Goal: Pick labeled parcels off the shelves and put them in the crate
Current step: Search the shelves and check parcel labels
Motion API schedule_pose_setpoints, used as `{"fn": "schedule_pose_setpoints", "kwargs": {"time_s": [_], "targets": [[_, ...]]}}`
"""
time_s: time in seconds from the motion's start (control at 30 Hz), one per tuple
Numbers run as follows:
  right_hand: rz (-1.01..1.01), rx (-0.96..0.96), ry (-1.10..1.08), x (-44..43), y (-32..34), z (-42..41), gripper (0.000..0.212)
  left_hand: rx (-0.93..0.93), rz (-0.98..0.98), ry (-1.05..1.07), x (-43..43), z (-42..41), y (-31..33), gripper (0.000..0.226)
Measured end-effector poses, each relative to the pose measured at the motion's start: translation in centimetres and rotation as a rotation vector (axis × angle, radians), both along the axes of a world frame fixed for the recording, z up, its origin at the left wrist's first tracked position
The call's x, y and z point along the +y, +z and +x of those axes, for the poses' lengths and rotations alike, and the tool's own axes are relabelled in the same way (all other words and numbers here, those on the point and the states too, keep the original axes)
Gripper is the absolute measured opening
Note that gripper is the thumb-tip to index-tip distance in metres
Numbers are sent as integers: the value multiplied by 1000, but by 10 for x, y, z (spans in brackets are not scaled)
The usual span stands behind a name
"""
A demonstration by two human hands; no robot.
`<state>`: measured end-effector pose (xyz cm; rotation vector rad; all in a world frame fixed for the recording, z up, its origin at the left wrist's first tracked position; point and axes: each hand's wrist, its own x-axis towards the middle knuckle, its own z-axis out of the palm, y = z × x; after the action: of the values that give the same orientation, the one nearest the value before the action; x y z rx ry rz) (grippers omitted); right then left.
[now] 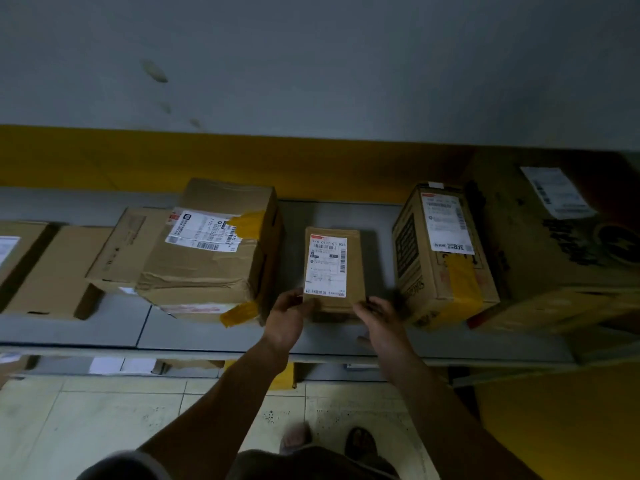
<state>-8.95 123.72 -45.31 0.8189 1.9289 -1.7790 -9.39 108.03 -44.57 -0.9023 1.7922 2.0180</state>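
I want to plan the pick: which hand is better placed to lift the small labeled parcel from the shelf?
Probably left: the left hand touches the small parcel at its near left corner; the right hand is blurred, contact unclear.

The small parcel sits between a crushed box at left and an upright box at right. Narrow strip of bare shelf either side, wider at right. Front of shelf open to approach.

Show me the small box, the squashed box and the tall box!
Small box (327,268): head view, its white label.
Squashed box (204,268): head view, its creased top.
Tall box (446,223): head view, its white label.
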Motion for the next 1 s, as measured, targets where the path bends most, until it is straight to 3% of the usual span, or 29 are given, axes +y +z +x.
{"fn": "schedule_pose_setpoints", "kwargs": {"time_s": [0.27,0.77,1.0], "targets": [[-100,88,-48,9,-5,24,20,110,110,65,6,29,-1,27],[-179,394,-22,24,32,58,42,402,93,54,10,70,25,29],[-203,516,-42,29,40,70,40,533,109,65,15,86,40,38]]}}
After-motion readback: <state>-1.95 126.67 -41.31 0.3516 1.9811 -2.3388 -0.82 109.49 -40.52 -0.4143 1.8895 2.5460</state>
